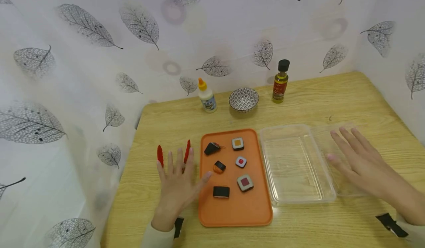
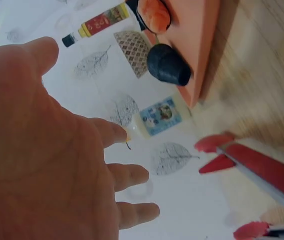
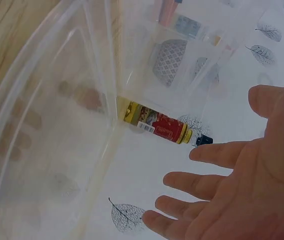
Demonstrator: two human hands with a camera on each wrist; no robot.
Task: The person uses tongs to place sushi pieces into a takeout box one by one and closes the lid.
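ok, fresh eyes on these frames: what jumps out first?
The orange tray at the table's centre, carrying six toy sushi pieces. To its right lies an open clear plastic container, with the right hand spread flat above its lid side. The left hand is spread open just left of the tray, over red-handled scissors.
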